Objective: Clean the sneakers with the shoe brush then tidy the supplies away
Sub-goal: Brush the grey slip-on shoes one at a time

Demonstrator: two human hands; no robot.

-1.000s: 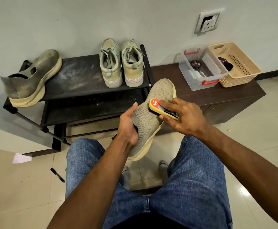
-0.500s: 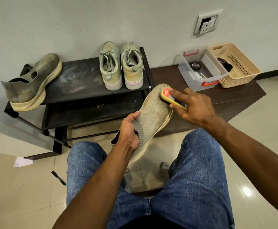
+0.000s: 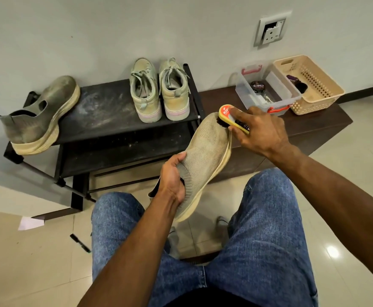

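My left hand [image 3: 173, 179] grips the collar of a beige knit slip-on sneaker [image 3: 205, 151], held toe-away above my knees. My right hand [image 3: 258, 131] holds a yellow shoe brush with a red label [image 3: 227, 115], its dark bristles pressed on the toe of that sneaker. The matching dusty slip-on [image 3: 37, 120] lies at the left end of the black shoe rack [image 3: 101, 111]. A pair of pale green lace-up sneakers [image 3: 159, 91] stands on the rack's top shelf against the wall.
A dark wooden bench [image 3: 313, 129] to the right carries a clear plastic box [image 3: 267, 89] with a polish tin [image 3: 258, 87] and a beige basket [image 3: 309, 85] holding a dark brush. A black marker [image 3: 80, 243] and a paper scrap [image 3: 29, 223] lie on the tiled floor.
My right hand has swept the brush from the middle of the sneaker's upper out to its toe. The left hand keeps its hold on the collar.
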